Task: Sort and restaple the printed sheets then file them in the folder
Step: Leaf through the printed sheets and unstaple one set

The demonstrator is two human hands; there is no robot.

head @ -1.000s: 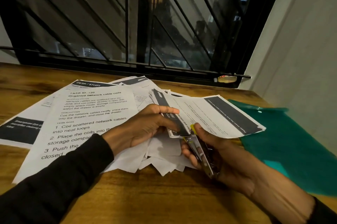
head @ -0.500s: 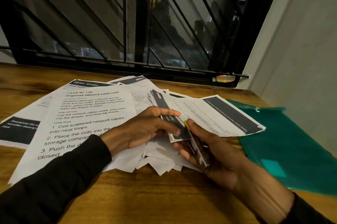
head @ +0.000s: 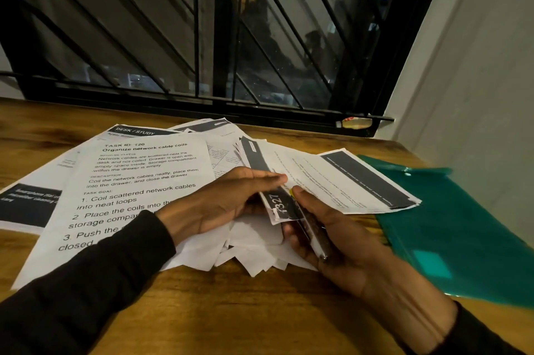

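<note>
**Stapling a sorted set of sheets at a wooden desk**

A person's left hand (head: 228, 201) is pinching the corner of a small paper bundle (head: 332, 181), keeping its edges lined up. The right hand (head: 326, 236) is curling around a slim stapler (head: 310, 229), seemingly closing it on that corner to bind the sheets. More printed sheets (head: 138, 181) are lying fanned across the desk (head: 245, 311) on the left, apparently awaiting sorting. A green folder (head: 462, 224) is lying just right of the hands, within reach for filing
</note>
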